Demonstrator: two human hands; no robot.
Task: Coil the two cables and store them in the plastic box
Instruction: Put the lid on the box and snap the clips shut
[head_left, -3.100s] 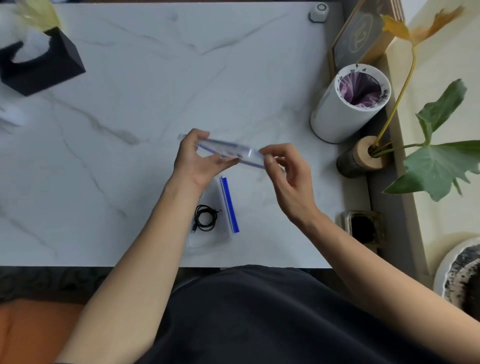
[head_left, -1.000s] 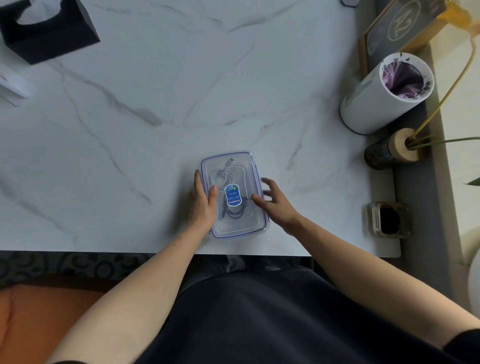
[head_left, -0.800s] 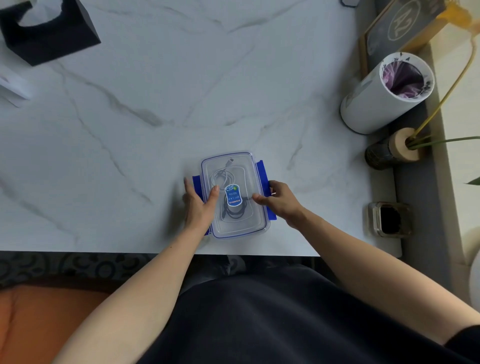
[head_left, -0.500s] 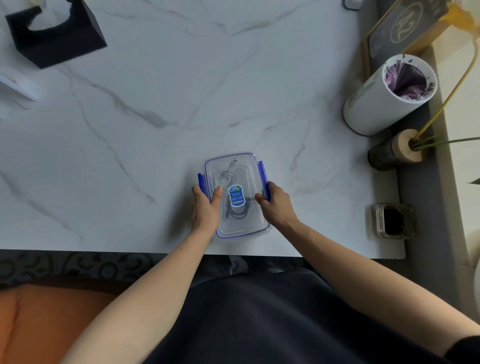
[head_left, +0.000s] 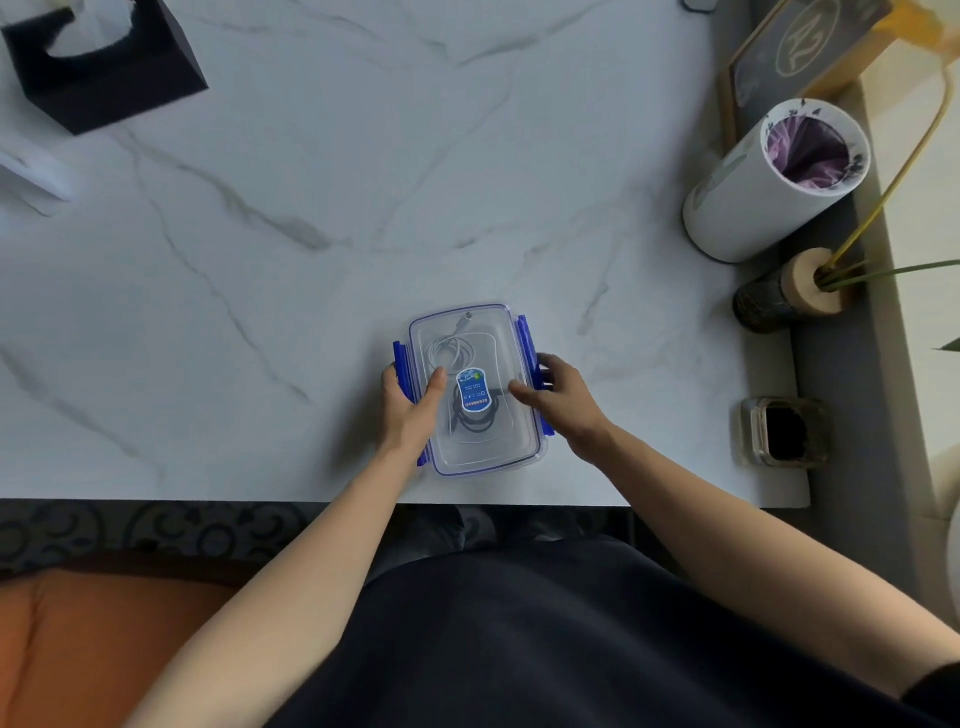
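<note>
- A clear rectangular plastic box (head_left: 475, 452) with blue trim sits near the front edge of a white marble-patterned table (head_left: 311, 208), directly in front of a seated person in dark clothing.
- Its transparent lid (head_left: 498, 332) is on the box, a blue oval label (head_left: 474, 389) stuck at the centre.
- Seen through the lid, a coiled white cable (head_left: 451, 349) lies in the far half of the box and a coiled black cable (head_left: 475, 422) in the near half, partly under the label.
- The left hand (head_left: 410, 410) clasps the box's left side, thumb pressed on the lid and fingers curled over the blue left latch (head_left: 401, 364).
- The right hand (head_left: 563, 400) grips the opposite side, thumb on the lid and fingers wrapped over the blue right latch (head_left: 525, 343).
- Whether either latch is fully snapped down cannot be told.
- A black tissue box (head_left: 104, 67) stands at the table's far left corner.
- A white cylindrical bin with a purple liner (head_left: 769, 182) stands well to the right, and beside it a dark vase with a wooden top (head_left: 789, 296) holding plant stems.
- A small glass jar with dark contents (head_left: 782, 431) sits near the right edge.
</note>
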